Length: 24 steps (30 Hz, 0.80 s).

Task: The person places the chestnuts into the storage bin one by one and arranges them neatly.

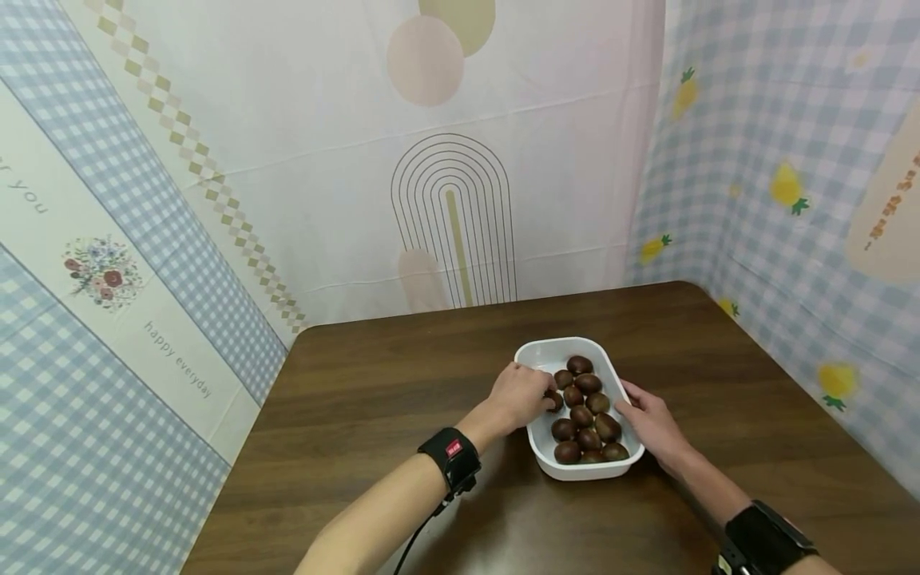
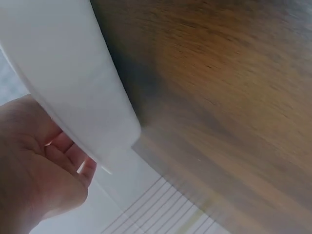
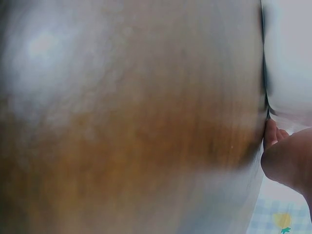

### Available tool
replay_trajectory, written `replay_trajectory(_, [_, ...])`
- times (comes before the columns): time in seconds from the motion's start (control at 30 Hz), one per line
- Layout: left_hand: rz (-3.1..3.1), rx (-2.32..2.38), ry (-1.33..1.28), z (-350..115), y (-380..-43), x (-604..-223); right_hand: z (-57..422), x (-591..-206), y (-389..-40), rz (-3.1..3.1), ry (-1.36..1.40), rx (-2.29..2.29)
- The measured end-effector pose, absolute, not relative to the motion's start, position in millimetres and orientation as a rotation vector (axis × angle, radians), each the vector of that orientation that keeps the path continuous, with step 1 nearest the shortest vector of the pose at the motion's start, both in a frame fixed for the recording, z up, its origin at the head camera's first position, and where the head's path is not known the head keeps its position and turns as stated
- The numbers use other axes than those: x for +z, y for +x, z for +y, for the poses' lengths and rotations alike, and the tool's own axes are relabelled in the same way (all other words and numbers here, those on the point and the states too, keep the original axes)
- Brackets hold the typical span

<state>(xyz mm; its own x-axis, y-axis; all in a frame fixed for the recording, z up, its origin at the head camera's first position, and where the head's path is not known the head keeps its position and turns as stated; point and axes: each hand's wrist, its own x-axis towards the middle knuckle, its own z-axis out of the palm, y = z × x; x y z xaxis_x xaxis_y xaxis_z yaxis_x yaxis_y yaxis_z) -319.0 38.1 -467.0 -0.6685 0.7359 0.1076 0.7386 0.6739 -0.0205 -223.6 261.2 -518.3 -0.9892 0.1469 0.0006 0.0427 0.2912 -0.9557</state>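
Observation:
A white rectangular tray [image 1: 585, 472] with rounded corners stands on the wooden table, holding several glossy brown chestnuts [image 1: 580, 416]. Over its left rim reaches my left hand [image 1: 519, 397], fingers curled down onto one chestnut [image 1: 554, 402] by the left wall. In the left wrist view, that hand [image 2: 36, 165] bends over the rim of the tray [image 2: 73, 73], and its fingertips are hidden inside. My right hand [image 1: 650, 422] grips the right side of the tray, thumb at the rim. The right wrist view shows the hand [image 3: 290, 156] against the tray's outer wall [image 3: 292, 63].
The brown table [image 1: 374, 399] extends left of the tray and ends at a patterned cloth backdrop [image 1: 345, 200]. Checked cloth [image 1: 776, 263] hangs along the right side. Both wrists wear black straps, and a cable [image 1: 413, 543] trails from the left strap [image 1: 451, 461].

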Motion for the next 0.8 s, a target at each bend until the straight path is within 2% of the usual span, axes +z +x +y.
replay_trajectory(0.4, [-2.833, -0.101, -1.195, 43.2, -316.6, -467.7, 258.9, -519.6, -225.5, -2.441, -0.171, 1.831])
replay_trajectory(0.8, [-2.714, -0.174, -1.197, 23.7, -323.8, -467.2, 259.2, -522.1, -225.6, -2.44, -0.172, 1.825])
